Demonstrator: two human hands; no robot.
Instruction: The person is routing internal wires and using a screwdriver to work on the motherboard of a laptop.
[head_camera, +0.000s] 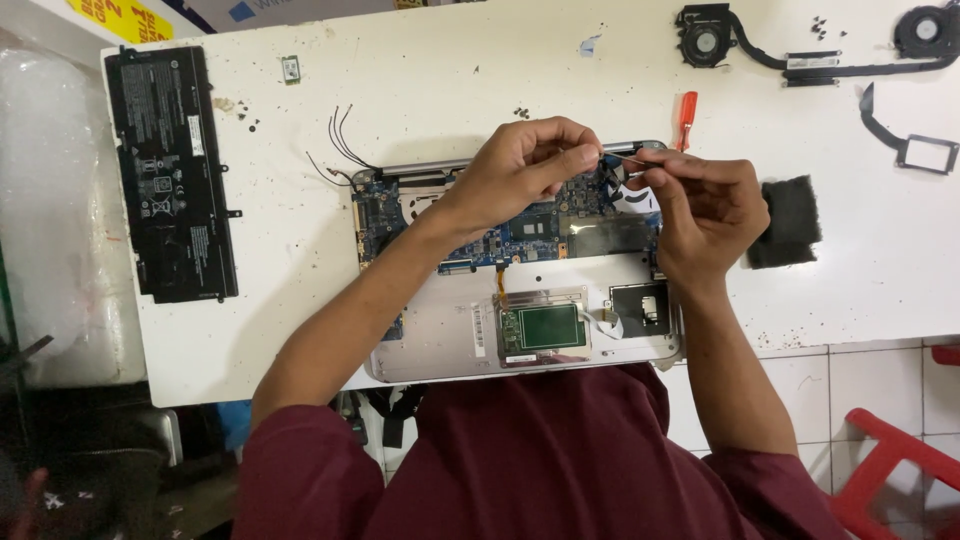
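An opened laptop base (440, 340) lies on the white table (420, 80), its blue circuit board (520, 240) exposed. My left hand (525, 165) hovers over the board's upper part, fingers pinched on a thin wire (628, 158) near the far right corner. My right hand (705, 205) is at that same corner, fingers pinched close to the wire's other end. Whether the right hand grips the wire or a small tool is too small to tell. Loose black wires (340, 145) stick out from the laptop's far left corner.
A flat black battery (170, 170) lies at the table's left. A red-handled screwdriver (686, 115), a black foam pad (788, 220), two fans with a heat pipe (810, 60), a black bracket (925, 155) and loose screws (521, 113) lie around. A red stool (900, 460) stands lower right.
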